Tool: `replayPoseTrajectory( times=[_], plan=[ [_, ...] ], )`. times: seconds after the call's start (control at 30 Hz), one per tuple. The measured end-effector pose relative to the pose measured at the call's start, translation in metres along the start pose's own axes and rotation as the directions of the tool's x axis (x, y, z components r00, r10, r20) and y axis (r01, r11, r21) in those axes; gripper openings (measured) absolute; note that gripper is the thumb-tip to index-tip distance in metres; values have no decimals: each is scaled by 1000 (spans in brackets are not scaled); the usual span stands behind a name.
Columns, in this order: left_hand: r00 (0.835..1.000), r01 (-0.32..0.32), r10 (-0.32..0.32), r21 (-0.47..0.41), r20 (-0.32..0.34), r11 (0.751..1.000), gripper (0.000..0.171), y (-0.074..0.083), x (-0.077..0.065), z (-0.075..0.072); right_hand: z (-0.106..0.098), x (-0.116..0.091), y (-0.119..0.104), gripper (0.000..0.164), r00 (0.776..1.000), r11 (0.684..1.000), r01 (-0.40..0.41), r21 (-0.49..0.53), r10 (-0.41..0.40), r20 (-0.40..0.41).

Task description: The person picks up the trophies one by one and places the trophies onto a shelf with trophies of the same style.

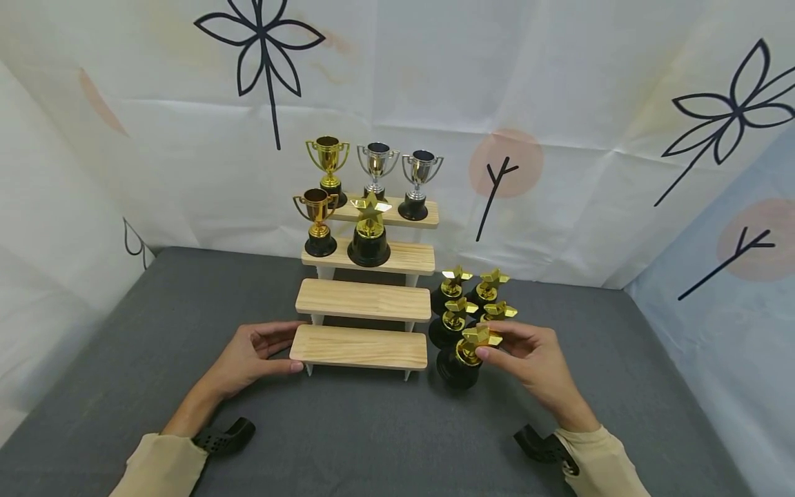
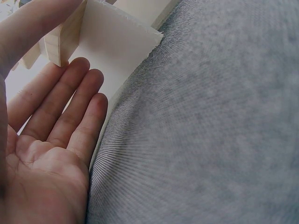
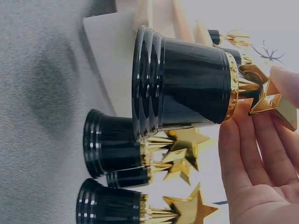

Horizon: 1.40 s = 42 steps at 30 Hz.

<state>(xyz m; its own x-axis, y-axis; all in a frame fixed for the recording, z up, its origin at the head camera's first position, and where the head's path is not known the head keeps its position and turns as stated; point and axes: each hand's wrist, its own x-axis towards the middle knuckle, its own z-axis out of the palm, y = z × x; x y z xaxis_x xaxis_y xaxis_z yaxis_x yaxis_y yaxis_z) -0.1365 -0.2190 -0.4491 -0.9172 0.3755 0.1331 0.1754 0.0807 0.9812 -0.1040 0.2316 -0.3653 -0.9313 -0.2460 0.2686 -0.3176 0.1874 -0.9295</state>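
My right hand (image 1: 537, 359) pinches a gold star trophy (image 1: 459, 366) by its star, between thumb and fingers. Its black base (image 3: 187, 84) appears raised off the cloth in the right wrist view. Just behind it, several similar star trophies (image 3: 112, 144) stand upright in a cluster. At the left end of a stepped wooden display stand (image 1: 360, 347), my left hand (image 1: 257, 355) holds the lowest step, thumb by the front edge and fingers behind. In the left wrist view its fingertips touch the board's corner (image 2: 70, 39).
The second step from the top bears a bronze-gold cup trophy (image 1: 319, 228) and a star trophy (image 1: 370, 238). On the top step stand a gold cup (image 1: 329, 162) and two silver cups (image 1: 420, 176). Grey cloth (image 1: 348, 442) covers the table; a patterned white curtain (image 1: 435, 69) hangs behind.
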Motion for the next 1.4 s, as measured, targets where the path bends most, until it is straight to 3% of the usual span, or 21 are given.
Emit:
replayPoseTrajectory(
  times=[0.5,0.87,1.4],
  plan=[
    [1000,1,-1,1,2,1000,66,0,0,-1,-5,-2,-20,34,998,995,68,79,-68,-4],
    [1000,-11,12,-7,8,1000,66,-1,0,1,-8,1,-33,34,992,989,106,105,-98,-79],
    [1000,-26,27,-18,12,999,65,-2,0,0,-3,38,-59,30,985,981,138,133,-123,-119]
  ],
)
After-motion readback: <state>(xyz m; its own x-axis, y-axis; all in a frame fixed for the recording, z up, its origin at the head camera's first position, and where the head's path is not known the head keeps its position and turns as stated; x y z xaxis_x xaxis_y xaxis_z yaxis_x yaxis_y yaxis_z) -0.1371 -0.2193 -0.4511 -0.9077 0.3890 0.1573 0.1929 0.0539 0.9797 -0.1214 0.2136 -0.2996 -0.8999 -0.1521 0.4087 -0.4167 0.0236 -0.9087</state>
